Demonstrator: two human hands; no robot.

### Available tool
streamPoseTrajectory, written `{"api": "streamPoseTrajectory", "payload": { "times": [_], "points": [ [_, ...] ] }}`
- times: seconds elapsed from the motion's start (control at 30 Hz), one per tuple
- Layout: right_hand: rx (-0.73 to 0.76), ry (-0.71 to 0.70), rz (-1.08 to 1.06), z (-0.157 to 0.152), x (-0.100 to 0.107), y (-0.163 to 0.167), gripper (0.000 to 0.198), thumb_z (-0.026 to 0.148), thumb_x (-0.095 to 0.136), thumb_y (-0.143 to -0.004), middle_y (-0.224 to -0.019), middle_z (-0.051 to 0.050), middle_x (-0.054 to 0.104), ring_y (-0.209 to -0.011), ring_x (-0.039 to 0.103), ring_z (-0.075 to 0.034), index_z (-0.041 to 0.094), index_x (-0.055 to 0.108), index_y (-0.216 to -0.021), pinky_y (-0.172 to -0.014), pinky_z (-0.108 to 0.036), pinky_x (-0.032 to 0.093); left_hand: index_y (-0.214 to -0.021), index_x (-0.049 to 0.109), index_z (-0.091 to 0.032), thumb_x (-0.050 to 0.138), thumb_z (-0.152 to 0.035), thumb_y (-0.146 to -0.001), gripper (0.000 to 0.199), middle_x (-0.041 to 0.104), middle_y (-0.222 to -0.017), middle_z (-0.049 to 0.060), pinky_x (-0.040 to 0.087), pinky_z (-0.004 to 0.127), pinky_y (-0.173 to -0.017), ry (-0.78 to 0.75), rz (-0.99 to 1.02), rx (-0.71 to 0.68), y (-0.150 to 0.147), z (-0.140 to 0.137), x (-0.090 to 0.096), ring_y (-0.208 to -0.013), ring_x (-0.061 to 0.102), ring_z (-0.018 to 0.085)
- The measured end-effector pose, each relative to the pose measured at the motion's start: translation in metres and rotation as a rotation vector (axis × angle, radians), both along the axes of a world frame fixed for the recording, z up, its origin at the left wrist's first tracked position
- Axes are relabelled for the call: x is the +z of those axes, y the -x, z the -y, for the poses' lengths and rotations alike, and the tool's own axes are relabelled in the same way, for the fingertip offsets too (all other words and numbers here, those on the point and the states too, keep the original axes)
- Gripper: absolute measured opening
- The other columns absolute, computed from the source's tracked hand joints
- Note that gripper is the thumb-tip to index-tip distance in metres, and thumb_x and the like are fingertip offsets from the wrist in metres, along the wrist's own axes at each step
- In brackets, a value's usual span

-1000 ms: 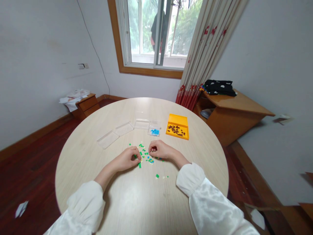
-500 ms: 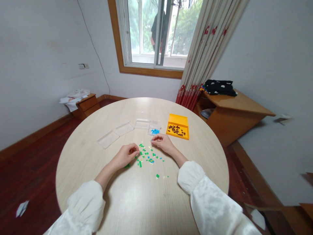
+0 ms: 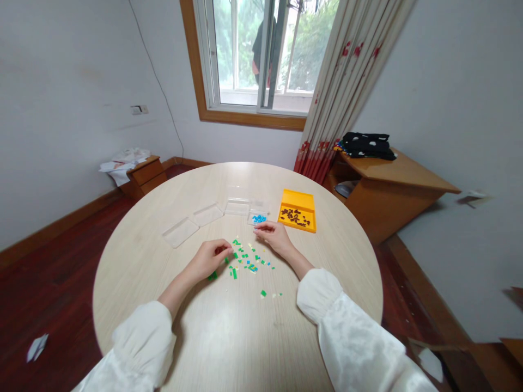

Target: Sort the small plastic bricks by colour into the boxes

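Small green, blue, yellow and cream toy building bricks (image 3: pixel 235 274) lie scattered on the round table (image 3: pixel 229 337). My left hand (image 3: pixel 209 258) rests at their left edge, thumb and fingertips pinched together; whatever lies between them is hidden. Just short of a small clear box (image 3: pixel 264 222) holding blue bricks (image 3: pixel 259 219) is my right hand (image 3: pixel 273 236). Its fingertips are closed in a pinch, with a tiny blue brick seemingly at the tips, mostly covered.
Clear trays (image 3: pixel 180 232) stand in an arc at the back left of the bricks. An open yellow box (image 3: pixel 298 197) with dark brown pieces sits at the back right. Beyond the table are a wooden desk (image 3: pixel 412 174) and a curtain (image 3: pixel 339 81).
My right hand has shifted slightly away from me, closer to the clear box of blue bricks. The left hand has closed its pinch a little and otherwise stays in place.
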State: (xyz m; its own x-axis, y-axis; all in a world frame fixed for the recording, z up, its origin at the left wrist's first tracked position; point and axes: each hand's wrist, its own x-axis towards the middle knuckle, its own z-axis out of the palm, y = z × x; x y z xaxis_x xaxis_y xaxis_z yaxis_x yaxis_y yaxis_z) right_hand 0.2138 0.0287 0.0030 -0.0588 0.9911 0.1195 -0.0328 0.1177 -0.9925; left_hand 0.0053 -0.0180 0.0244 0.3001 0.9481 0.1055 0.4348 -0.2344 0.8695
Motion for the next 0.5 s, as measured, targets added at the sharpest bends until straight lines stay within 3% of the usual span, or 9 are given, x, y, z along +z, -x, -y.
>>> {"api": "streamPoseTrajectory", "payload": {
  "times": [0.13,0.27,0.5],
  "points": [
    [-0.107,0.047,-0.09,-0.005,-0.002,-0.003,0.026,0.035,0.074,-0.054,-0.051,0.003,0.057,-0.045,0.05,-0.008,0.015,0.064,-0.067,-0.043,-0.02,0.038,-0.061,0.06,-0.016,0.056,-0.034,-0.072,0.022,0.053,-0.051,-0.002,0.033,0.023,-0.052,0.001,-0.009,0.012,0.0,0.001,0.0,-0.049,0.041,0.009],
    [-0.224,0.058,-0.146,-0.011,-0.006,-0.008,0.027,0.033,0.074,-0.054,-0.054,0.001,0.06,-0.047,0.052,-0.008,0.014,0.064,-0.07,-0.043,-0.02,0.041,-0.06,0.06,-0.015,0.056,-0.036,-0.071,0.024,0.05,-0.049,-0.003,0.031,0.023,-0.05,0.008,-0.003,0.03,0.001,0.001,-0.002,-0.047,0.04,0.009],
    [-0.253,0.101,-0.264,-0.015,-0.011,-0.01,0.026,0.025,0.073,-0.059,-0.067,-0.003,0.068,-0.056,0.061,-0.01,0.013,0.066,-0.082,-0.056,-0.023,0.051,-0.071,0.064,-0.014,0.06,-0.036,-0.068,0.023,0.064,-0.062,0.004,0.038,0.025,-0.055,0.057,0.107,0.056,0.003,-0.003,-0.005,-0.056,0.053,0.013]
  ]
}}
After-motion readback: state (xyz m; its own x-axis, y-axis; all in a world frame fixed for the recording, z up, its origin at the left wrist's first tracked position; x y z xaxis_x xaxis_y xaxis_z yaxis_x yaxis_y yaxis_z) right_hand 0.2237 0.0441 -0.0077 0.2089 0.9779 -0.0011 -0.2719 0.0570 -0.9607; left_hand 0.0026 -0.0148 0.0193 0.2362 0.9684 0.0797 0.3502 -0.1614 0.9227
